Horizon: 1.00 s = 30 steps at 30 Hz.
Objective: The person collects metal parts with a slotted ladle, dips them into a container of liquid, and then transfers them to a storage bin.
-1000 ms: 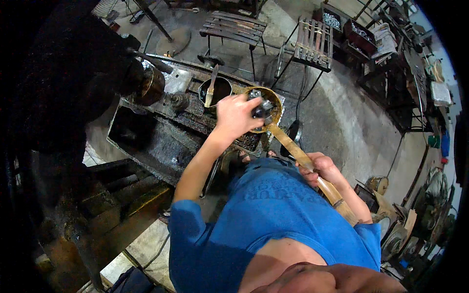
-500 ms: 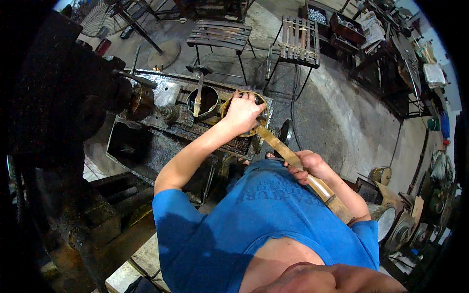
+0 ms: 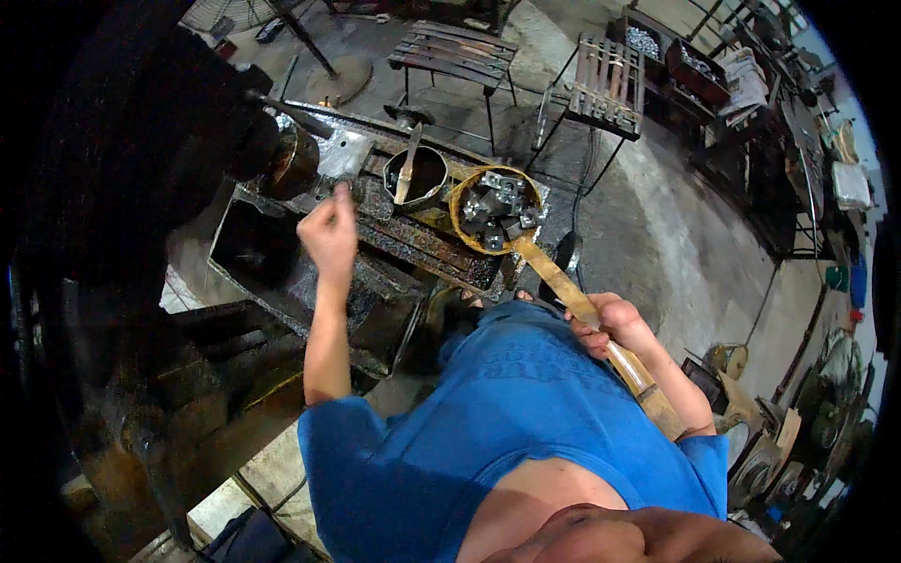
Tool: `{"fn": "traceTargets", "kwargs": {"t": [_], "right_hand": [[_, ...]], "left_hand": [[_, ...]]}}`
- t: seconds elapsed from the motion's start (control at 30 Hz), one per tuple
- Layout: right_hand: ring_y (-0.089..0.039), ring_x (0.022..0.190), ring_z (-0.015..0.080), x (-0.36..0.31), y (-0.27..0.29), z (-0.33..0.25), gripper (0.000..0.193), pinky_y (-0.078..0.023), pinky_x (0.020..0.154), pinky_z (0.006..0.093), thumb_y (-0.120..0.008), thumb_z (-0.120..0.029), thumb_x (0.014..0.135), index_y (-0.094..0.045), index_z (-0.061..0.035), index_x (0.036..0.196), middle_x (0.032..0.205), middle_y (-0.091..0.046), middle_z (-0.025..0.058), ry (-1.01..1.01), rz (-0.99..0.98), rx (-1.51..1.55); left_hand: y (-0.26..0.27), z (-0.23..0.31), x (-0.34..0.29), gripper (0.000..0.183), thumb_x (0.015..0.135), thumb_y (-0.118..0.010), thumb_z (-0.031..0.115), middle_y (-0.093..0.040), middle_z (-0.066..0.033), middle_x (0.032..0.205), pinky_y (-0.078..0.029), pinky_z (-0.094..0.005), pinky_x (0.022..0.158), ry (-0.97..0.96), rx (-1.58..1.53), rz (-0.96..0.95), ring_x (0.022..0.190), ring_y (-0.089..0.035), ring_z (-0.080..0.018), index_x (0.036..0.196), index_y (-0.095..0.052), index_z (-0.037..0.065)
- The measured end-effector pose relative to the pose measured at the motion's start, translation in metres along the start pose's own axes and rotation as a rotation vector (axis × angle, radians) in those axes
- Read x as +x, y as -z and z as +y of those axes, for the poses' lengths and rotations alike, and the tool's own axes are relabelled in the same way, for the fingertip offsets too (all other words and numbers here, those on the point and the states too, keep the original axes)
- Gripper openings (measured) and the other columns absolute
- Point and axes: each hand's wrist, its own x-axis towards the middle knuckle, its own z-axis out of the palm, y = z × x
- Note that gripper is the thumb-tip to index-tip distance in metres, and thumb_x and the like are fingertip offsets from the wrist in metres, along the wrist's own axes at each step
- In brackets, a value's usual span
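My left hand [image 3: 328, 230] is raised beside the machine's round chuck [image 3: 293, 161], its fingers closed. What it pinches, if anything, is too blurred to make out. My right hand [image 3: 605, 324] is wrapped round a long flat wooden bar [image 3: 560, 281] that slants across my shirt. The bar's far end meets the rim of a round yellow tub [image 3: 457, 220]. Inside the tub lie several small grey metal blocks [image 3: 502, 202]. Left of it stands a dark round can [image 3: 437, 195] with a flat, light-tipped brush [image 3: 406, 174] leaning in it.
The tub and can stand on the oily machine bed [image 3: 413, 242], strewn with metal chips. A dark chip tray [image 3: 253, 244] lies below at left. Beyond are two slatted stools [image 3: 455, 56] and a round-based stand [image 3: 343, 83]. Boxes of metal parts [image 3: 696, 70] line the far right.
My left hand has left the yellow tub and moved left toward the chuck, uncovering the metal blocks. My right hand keeps its grip on the wooden bar. The whole view has shifted slightly.
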Motion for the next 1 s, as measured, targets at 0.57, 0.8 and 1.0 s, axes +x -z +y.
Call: {"fn": "traceTargets", "kwargs": {"t": [0.57,0.8,1.0], "right_hand": [[-0.033,0.039,0.0043,0.002,-0.012,-0.001,0.035,-0.031,0.032,0.0192,-0.041,-0.013,0.062,-0.051,0.0015,0.091,0.064,-0.042,0.0023,0.001,0.091,-0.084],[-0.034,0.038,0.0038,0.007,-0.011,0.004,0.045,-0.030,0.029,0.0181,-0.055,-0.026,0.060,-0.049,0.0037,0.094,0.061,-0.040,0.0018,0.011,0.105,-0.107],[-0.035,0.039,0.0055,0.006,-0.016,0.003,0.037,-0.031,0.031,0.0205,-0.044,-0.015,0.061,-0.048,0.0016,0.094,0.062,-0.039,0.0019,-0.013,0.112,-0.041]], "left_hand": [[0.027,-0.218,-0.091,0.042,0.068,-0.061,0.029,-0.058,-0.0060,0.111,-0.044,-0.0361,0.084,0.290,1.173,-1.458,0.103,-0.055,-0.0221,0.107,-0.058,0.015],[0.013,-0.278,-0.118,0.044,0.070,-0.061,0.028,-0.055,-0.0031,0.117,-0.048,-0.0406,0.080,0.264,1.204,-1.496,0.108,-0.053,-0.0204,0.113,-0.054,0.018],[0.010,-0.272,-0.119,0.049,0.064,-0.064,0.026,-0.056,-0.0046,0.114,-0.048,-0.0350,0.079,0.301,1.114,-1.582,0.104,-0.055,-0.0209,0.111,-0.054,0.015]]}}
